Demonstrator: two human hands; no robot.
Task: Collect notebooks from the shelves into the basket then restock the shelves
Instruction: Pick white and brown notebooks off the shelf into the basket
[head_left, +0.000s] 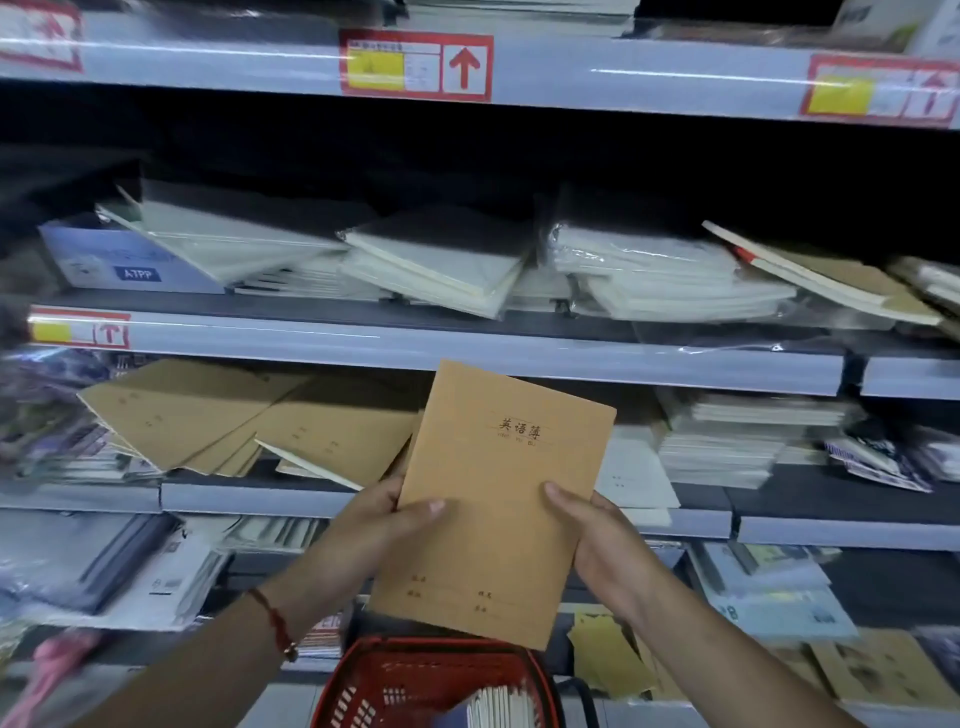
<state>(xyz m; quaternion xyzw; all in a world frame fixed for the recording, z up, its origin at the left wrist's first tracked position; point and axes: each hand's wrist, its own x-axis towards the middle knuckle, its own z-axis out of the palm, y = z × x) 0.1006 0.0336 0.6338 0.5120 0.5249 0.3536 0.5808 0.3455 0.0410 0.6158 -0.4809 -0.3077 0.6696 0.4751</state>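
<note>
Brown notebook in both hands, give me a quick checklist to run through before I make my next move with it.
1. Hold on the brown notebook: ok, left hand and right hand each grip a side edge, thumbs on the cover.
2. Cover facing up and readable: ok, the red title print shows.
3. Red basket within reach: ok, it sits right below the notebook.
4. Room in the basket: cannot tell, only its upper rim and a few notebook spines show.
5. Matching shelf spot: ok, a brown notebook stack lies on the shelf just left of the held one.
6. That stack tidy: not ok, the notebooks are fanned and skewed.
</note>
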